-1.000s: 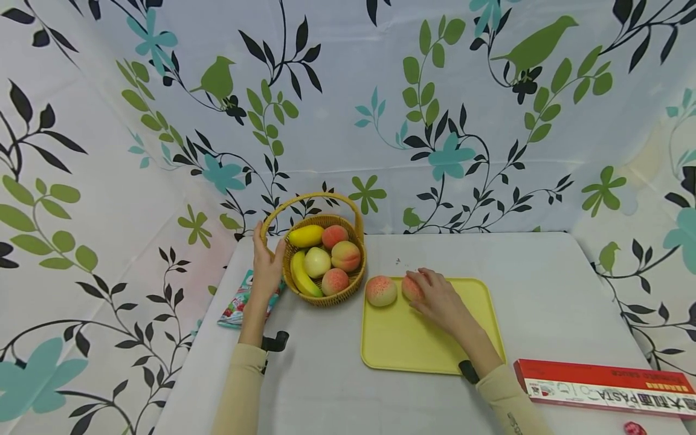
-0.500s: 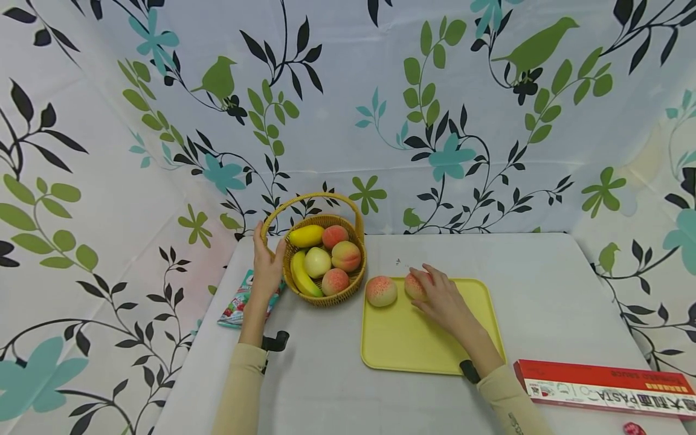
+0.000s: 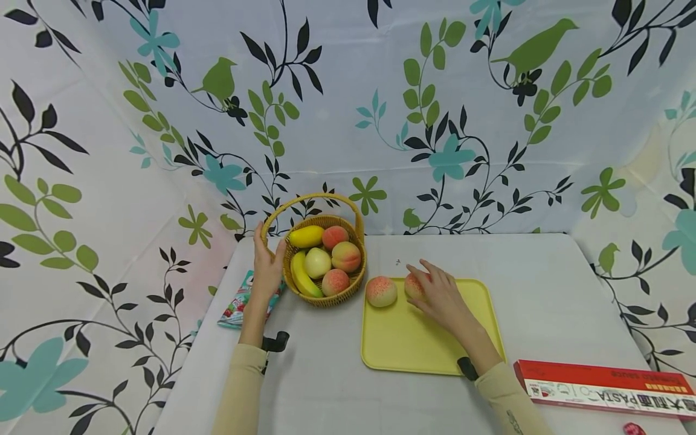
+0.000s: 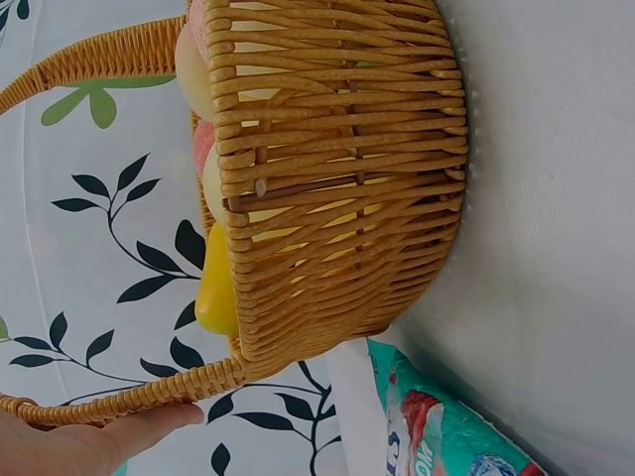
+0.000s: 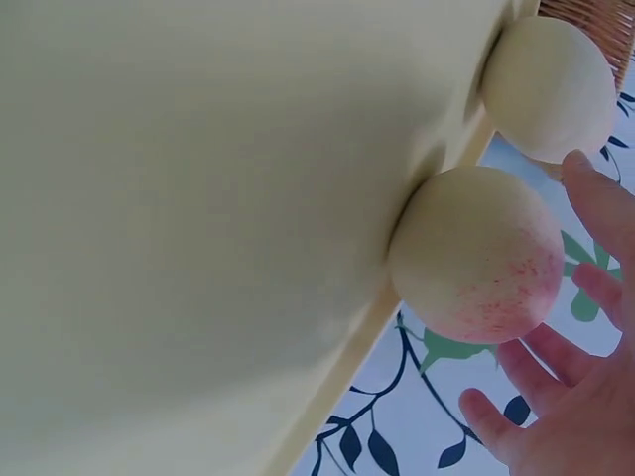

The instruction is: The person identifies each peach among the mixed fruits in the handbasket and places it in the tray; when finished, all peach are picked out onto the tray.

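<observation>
My left hand (image 3: 267, 266) holds the yellow wicker basket (image 3: 356, 289) by the left side of its handle; in the left wrist view the thumb (image 4: 149, 428) lies along the handle (image 4: 129, 397). The basket holds a banana (image 3: 302, 275), a yellow oblong fruit (image 3: 306, 236), a pale round fruit (image 3: 318, 263) and several peaches (image 3: 346, 256). Over the yellow tray (image 3: 413, 350), my right hand (image 3: 443, 299) has its fingers spread around a peach (image 5: 476, 253) resting near the far edge. A second peach (image 3: 381, 292) sits left of it on the tray.
A teal snack packet (image 3: 236, 306) lies left of the basket, partly behind my left forearm. A red and white pasta box (image 3: 603, 388) lies at the right, with a small red item (image 3: 634, 428) below it. Patterned cloth (image 3: 337, 121) hangs behind the white table.
The peach under my right hand has shifted slightly right, and the right hand's fingers have spread wider off it. My left hand and the basket have stayed in place.
</observation>
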Action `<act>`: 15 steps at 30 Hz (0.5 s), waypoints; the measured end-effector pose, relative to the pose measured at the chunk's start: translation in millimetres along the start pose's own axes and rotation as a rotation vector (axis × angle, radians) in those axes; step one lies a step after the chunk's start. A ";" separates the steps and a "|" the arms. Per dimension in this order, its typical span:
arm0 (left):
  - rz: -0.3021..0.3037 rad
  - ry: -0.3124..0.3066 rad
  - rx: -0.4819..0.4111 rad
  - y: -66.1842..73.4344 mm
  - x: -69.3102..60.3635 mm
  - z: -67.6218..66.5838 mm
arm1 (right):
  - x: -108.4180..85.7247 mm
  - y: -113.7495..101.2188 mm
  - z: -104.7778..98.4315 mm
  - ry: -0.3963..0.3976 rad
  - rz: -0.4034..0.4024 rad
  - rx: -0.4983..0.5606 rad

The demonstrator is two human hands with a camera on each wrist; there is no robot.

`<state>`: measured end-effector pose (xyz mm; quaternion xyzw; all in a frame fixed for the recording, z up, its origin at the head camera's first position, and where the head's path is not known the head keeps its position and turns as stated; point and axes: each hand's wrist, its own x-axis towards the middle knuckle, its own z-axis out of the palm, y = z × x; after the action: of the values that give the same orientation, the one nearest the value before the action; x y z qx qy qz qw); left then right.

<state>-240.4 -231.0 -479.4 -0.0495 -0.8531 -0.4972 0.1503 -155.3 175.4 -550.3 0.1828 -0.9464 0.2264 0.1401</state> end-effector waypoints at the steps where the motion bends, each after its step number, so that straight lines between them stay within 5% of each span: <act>1: -0.003 -0.001 0.003 0.0 -0.3 -0.1 | 1.5 -1.0 -0.3 0.004 -0.006 -0.002; 15: -0.005 -0.004 0.017 1.2 0.8 -1.1 | 49.0 -41.7 0.5 -0.086 -0.092 -0.012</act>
<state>-240.7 -231.4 -477.6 -0.0471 -0.8577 -0.4902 0.1477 -182.1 126.7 -518.0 0.2347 -0.9435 0.2059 0.1106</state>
